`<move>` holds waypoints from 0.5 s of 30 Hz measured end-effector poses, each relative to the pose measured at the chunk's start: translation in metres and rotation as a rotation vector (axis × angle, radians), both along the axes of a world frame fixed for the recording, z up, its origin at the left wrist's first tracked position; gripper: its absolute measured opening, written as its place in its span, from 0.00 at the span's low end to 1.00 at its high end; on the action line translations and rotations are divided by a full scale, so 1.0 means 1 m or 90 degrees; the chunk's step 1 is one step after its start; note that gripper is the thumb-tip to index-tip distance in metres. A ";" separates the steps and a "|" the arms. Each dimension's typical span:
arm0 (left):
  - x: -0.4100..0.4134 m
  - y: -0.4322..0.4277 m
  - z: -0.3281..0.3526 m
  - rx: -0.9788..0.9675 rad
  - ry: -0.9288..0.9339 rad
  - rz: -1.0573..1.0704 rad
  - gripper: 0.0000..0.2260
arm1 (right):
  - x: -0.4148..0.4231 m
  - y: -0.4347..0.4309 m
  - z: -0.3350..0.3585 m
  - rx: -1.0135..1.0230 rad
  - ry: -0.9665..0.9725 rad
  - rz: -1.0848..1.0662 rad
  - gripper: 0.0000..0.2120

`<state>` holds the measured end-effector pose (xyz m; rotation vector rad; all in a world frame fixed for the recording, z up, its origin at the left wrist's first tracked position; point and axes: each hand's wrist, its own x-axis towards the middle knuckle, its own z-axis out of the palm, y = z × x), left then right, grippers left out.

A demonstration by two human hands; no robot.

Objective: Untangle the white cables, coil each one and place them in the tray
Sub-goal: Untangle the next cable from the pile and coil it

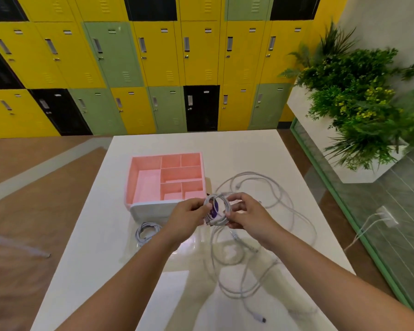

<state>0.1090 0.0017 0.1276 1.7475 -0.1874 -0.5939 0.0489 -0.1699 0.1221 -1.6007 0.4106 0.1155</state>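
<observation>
Just before the tray's (pixel 153 211) near right corner, the left hand (pixel 191 212) and right hand (pixel 243 215) each keep a closed grip on one coiled white cable (pixel 216 210), pinching opposite sides of its loop above the table (pixel 225 149); a second coil (pixel 147 231) lies on the table just before the tray's front wall. Loose cables (pixel 247 173) sprawl to the tray's right.

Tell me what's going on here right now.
A person is sorting white cables at a white table. The left hand and right hand together grip a coiled white cable, held above the table just in front of the pink tray. A second coiled cable lies on the table by the tray's near side. The loose cables sprawl tangled to the right. No cable is in the tray yet.
</observation>
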 end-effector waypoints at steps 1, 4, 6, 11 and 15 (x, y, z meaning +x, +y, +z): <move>0.003 0.010 -0.003 0.033 -0.014 0.004 0.05 | 0.003 0.009 -0.004 -0.009 -0.003 0.004 0.11; 0.013 0.045 -0.012 0.096 -0.018 0.023 0.08 | 0.013 0.040 -0.015 -0.033 -0.004 0.021 0.11; 0.020 0.066 -0.019 0.116 -0.009 0.019 0.07 | 0.020 0.059 -0.021 -0.035 0.000 0.031 0.12; 0.037 0.108 -0.037 0.272 -0.130 -0.029 0.07 | 0.039 0.093 -0.046 -0.058 0.058 0.024 0.11; 0.048 0.139 -0.055 0.489 -0.280 -0.046 0.12 | 0.049 0.109 -0.065 -0.158 0.103 0.030 0.11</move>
